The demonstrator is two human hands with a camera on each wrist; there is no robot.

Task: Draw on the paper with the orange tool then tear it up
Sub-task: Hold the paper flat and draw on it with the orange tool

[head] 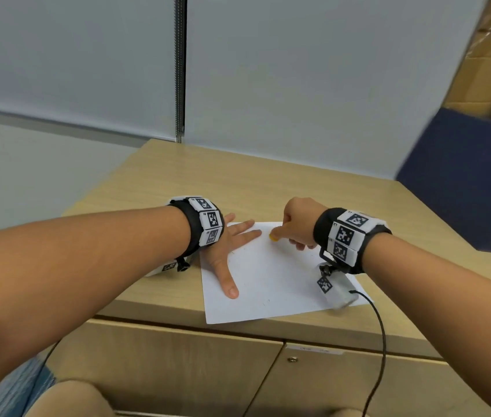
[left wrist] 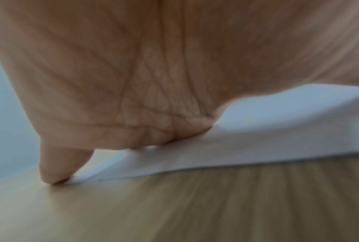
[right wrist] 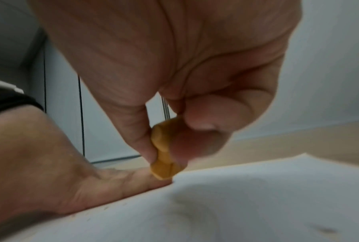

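A white sheet of paper [head: 271,278] lies on the wooden desk top [head: 238,182]. My left hand [head: 229,245] lies flat on the sheet's left part with fingers spread and thumb stretched toward me; in the left wrist view the palm [left wrist: 153,81] presses the paper [left wrist: 257,139]. My right hand [head: 295,224] pinches a short orange tool [head: 273,238] between thumb and fingers near the sheet's far edge. In the right wrist view the orange tool [right wrist: 164,153] points down, its tip at the paper [right wrist: 236,204] beside the left hand [right wrist: 50,163].
The desk stands against pale partition walls [head: 268,85], with cabinet doors [head: 178,371] below its front edge. A dark blue panel [head: 463,188] rises at the right. A black cable [head: 379,341] hangs from the right wrist camera over the desk front.
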